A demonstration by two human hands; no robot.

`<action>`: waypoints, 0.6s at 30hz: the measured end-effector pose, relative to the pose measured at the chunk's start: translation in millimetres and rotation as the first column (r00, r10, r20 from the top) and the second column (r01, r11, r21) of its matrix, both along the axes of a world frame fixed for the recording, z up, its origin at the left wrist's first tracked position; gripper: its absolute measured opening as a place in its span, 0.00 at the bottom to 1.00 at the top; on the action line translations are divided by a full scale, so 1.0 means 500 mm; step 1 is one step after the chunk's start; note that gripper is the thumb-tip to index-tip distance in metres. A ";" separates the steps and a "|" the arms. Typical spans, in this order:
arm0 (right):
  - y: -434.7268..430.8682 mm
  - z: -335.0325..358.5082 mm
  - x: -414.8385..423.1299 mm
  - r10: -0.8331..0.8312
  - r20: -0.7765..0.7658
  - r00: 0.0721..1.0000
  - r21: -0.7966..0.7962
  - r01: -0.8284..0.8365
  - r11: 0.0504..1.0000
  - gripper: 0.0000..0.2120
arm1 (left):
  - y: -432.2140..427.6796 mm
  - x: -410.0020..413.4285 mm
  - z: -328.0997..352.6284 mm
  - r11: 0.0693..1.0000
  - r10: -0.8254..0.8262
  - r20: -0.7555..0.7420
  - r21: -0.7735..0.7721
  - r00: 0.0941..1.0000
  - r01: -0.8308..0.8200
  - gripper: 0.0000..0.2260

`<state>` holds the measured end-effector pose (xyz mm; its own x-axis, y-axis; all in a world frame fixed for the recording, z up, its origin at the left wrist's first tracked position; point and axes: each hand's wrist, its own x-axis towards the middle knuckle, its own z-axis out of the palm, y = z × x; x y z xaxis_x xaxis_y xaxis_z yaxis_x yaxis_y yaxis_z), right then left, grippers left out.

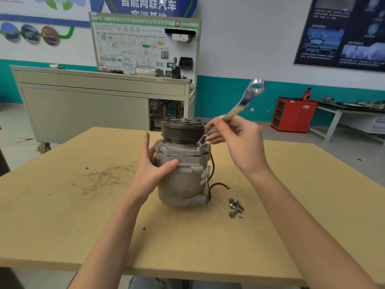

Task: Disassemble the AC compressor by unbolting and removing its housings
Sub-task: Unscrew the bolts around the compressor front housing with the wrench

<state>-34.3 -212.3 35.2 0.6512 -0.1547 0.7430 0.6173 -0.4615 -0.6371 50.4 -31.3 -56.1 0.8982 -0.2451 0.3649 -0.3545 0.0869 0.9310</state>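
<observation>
I am in an automotive training workshop; at 12 o'clock a wiring-diagram training board point(145, 44) stands on a grey wheeled cabinet point(83, 105), under a blue wall banner point(148, 5) whose Chinese characters name connected cars; at 2 o'clock hang dark technical posters point(343, 32), and below them a red tool cabinet point(292, 114) beside a white bench point(334, 126) strewn with parts; the combination wrench point(245, 99) in my right hand point(239, 142) fits the trade.

one compressor point(181, 182), one wrench point(246, 98), about three loose bolts point(235, 207), one table point(83, 226)
</observation>
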 end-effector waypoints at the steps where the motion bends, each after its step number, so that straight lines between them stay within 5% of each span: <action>1: 0.002 -0.009 0.002 -0.032 0.032 0.999 -0.051 0.034 0.998 0.05 | -0.001 0.002 -0.003 1.000 -0.008 -0.002 -0.007 1.000 0.008 0.57; 8: 0.028 -0.018 -0.003 -0.093 0.267 0.959 -0.332 0.182 0.926 0.08 | -0.023 0.005 -0.028 0.993 0.046 0.018 -0.114 0.999 -0.044 0.52; 15: 0.089 -0.034 -0.002 -0.172 0.526 0.833 -0.578 0.499 0.646 0.09 | -0.033 0.014 -0.046 0.986 0.107 0.018 -0.133 0.994 -0.104 0.44; 18: 0.110 -0.044 0.004 -0.222 0.545 0.809 -0.572 0.552 0.607 0.08 | -0.038 0.018 -0.052 0.977 0.158 0.017 -0.145 0.987 -0.154 0.38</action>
